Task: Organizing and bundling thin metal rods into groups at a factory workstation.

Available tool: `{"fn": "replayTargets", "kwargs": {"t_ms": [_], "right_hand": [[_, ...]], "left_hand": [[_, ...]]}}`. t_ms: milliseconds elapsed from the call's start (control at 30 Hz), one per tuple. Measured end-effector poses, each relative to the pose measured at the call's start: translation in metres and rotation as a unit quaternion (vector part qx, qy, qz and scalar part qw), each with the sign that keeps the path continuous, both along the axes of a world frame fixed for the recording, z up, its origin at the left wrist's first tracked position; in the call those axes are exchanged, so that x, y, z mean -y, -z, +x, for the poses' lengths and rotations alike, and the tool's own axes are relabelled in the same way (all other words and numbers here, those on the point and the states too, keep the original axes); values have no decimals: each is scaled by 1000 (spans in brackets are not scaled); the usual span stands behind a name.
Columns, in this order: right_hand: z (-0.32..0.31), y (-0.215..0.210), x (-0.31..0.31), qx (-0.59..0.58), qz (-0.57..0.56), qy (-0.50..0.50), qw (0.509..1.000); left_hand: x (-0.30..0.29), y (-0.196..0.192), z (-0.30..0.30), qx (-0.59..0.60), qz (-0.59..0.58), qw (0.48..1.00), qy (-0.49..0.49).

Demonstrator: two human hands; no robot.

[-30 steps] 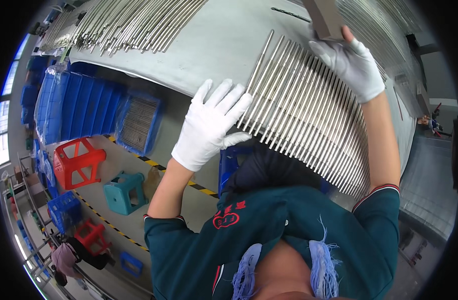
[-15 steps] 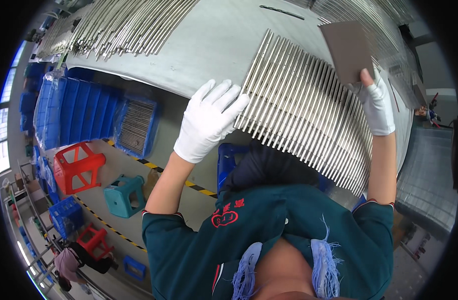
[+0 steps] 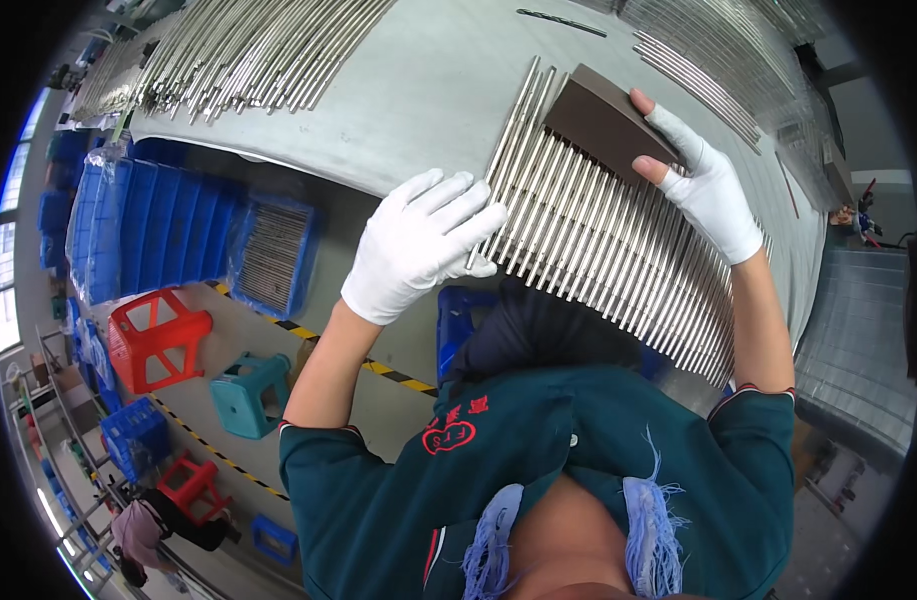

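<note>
A row of long silvery metal rods [image 3: 604, 240] lies side by side on the pale table, their near ends reaching past its edge. My right hand [image 3: 714, 195], in a white glove with bare thumb and fingertip, grips a dark brown rectangular block [image 3: 604, 118]. The block lies across the far part of the rods at the left half of the row; whether it presses on them I cannot tell. At the row's left end, my white-gloved left hand [image 3: 419, 240] has its fingers stretched out, their tips against the outermost rods.
More metal rods [image 3: 249, 55] lie in a heap at the far left, others [image 3: 699, 85] at the far right. A dark drill bit [image 3: 562, 22] rests at the table's back. Blue crates [image 3: 184, 225], a red stool [image 3: 159, 340] and a green stool [image 3: 249, 395] stand on the floor left.
My right hand has swung the brown block leftward and laid it over the rods, turning it from raised to slanting. My left hand has shifted very slightly, its thumb now showing below the rods' ends.
</note>
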State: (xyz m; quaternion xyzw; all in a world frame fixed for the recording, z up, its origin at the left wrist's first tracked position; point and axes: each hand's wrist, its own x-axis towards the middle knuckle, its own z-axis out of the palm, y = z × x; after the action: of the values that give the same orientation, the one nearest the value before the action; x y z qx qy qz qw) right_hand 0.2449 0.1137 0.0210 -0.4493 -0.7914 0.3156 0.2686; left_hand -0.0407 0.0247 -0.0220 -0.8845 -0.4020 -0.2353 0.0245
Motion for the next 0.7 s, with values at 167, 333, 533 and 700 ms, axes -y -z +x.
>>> {"fn": "replayTargets", "kwargs": {"t_ms": [167, 333, 533, 700], "right_hand": [[-47, -2, -13, 45, 25, -80, 996], [-39, -8, -14, 86, 48, -88, 991], [-52, -8, -15, 79, 110, -114, 984], [-36, -12, -11, 97, 46, -90, 990]], "left_hand": [[-2, 7, 3, 8, 10, 1000, 4], [-2, 8, 0, -24, 35, 999, 0], [-1, 2, 7, 16, 0, 1000, -1], [-1, 11, -1, -8, 17, 1000, 9]]}}
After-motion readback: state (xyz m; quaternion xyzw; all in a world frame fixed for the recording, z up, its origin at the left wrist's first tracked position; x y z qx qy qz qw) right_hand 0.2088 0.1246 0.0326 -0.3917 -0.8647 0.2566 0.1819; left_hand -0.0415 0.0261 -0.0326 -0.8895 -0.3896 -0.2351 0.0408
